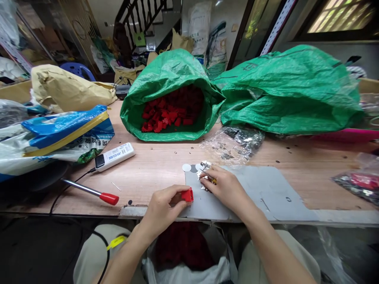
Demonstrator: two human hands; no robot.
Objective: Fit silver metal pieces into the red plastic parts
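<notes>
Small stiff red clip (187, 195) on the grey mat (266, 193) — light, probably slick — pinched by left fingers (174, 195); right fingers (207, 178) closed on foil bits (204, 167).

Left hand (161, 208) curled in a pinch, right hand (226, 187) palm-down with fingertips bunched, forearms converging.

Soft even indoor light, bright window (340, 17) top right, glare on foil (237, 144), faint shadows, wide-angle bending at edges, corners slightly blurred.
</notes>
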